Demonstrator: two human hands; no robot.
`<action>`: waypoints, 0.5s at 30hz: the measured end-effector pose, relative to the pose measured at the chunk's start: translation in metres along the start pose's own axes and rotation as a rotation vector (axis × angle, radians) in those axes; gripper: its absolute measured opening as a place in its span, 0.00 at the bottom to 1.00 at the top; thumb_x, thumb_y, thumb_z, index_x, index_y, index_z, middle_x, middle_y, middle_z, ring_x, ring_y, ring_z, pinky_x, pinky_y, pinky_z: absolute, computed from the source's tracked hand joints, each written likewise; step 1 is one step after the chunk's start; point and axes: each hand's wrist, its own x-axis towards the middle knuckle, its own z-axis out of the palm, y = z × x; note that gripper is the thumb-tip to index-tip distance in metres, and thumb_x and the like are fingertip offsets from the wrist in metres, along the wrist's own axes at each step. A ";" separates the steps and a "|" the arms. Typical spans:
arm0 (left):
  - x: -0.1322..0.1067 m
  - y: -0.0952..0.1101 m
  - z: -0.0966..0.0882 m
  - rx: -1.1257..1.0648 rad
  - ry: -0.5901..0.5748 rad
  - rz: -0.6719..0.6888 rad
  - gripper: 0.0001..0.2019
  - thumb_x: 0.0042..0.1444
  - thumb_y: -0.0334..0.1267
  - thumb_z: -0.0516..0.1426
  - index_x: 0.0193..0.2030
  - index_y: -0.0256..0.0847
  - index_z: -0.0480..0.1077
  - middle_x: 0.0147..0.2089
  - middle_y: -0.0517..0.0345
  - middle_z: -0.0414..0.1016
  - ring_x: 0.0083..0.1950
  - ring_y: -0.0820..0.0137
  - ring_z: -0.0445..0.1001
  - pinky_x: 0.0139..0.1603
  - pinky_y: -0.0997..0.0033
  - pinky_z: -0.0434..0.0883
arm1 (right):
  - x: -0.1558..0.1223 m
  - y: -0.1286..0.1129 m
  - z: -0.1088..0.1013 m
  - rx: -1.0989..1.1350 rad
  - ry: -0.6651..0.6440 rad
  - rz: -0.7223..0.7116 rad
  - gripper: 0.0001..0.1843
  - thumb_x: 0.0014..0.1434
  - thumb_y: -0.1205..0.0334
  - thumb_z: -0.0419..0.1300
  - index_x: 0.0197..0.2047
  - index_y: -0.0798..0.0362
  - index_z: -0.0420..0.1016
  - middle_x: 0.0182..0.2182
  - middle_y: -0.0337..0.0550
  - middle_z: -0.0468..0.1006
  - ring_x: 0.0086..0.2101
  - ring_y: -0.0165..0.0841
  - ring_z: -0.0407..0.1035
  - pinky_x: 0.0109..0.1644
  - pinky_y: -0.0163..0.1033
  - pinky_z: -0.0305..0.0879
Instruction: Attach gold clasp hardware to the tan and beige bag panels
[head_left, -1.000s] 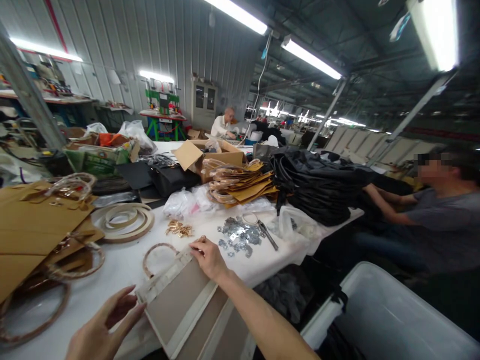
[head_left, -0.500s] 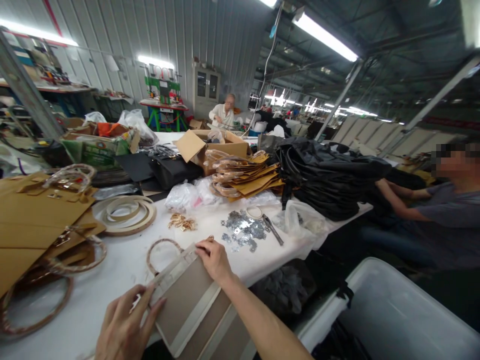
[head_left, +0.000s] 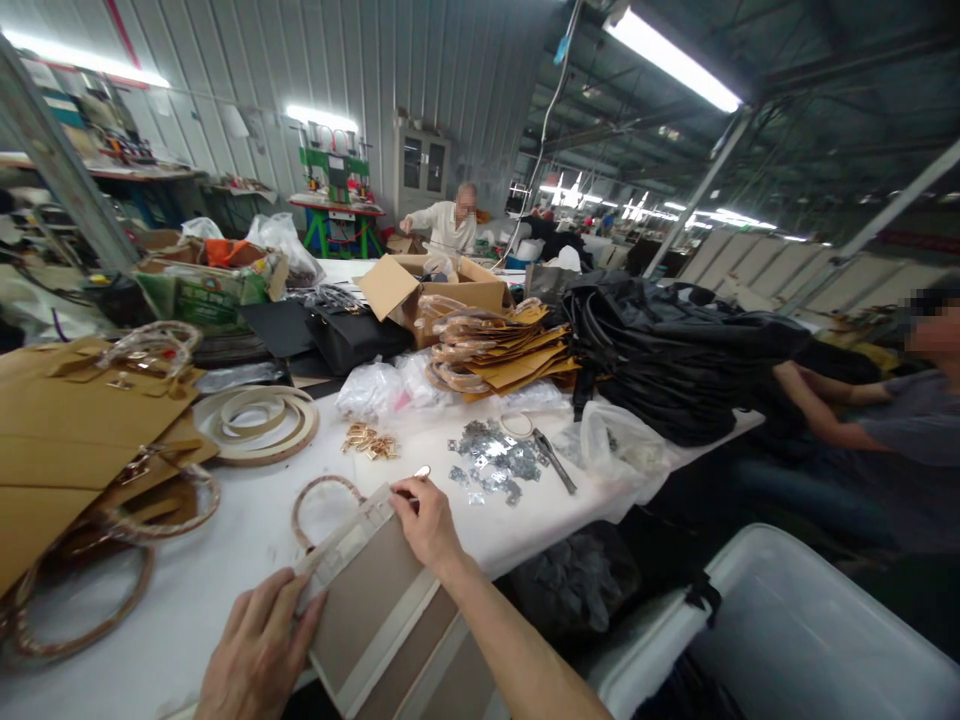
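A flat bag panel (head_left: 375, 622) in greyish brown with pale strips across it lies tilted at the table's front edge. My left hand (head_left: 259, 640) grips its left corner, the fingers over the edge and the thumb on the face. At the far right corner, my right hand (head_left: 426, 520) pinches the panel's pale top strip. A small gold metal fitting (head_left: 424, 472) shows at the right fingertips; whether they hold it is unclear. A wrapped ring handle (head_left: 328, 492) sticks out beyond the panel's top edge. Behind it lie gold fittings (head_left: 369, 441) and many silver metal plates (head_left: 496, 455).
Mustard bags (head_left: 67, 430) with wrapped handles fill the left, beside coiled strips (head_left: 259, 425). Farther back are a cardboard box (head_left: 457, 285) and a pile of black bags (head_left: 675, 350). A dark hand tool (head_left: 555, 462) lies right of the plates. A plastic bin (head_left: 840, 620) stands front right.
My left fingers have drawn together and closed on the panel's left edge. My right hand stays at the far corner, and more of the gold fitting shows. The view has shifted slightly.
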 end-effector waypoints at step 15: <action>0.000 -0.011 0.014 -0.271 0.125 -0.178 0.11 0.72 0.44 0.52 0.49 0.44 0.74 0.44 0.53 0.78 0.50 0.63 0.77 0.52 0.64 0.76 | 0.024 0.061 -0.111 -0.072 0.352 0.065 0.22 0.66 0.46 0.59 0.51 0.54 0.80 0.48 0.53 0.81 0.45 0.41 0.76 0.48 0.44 0.76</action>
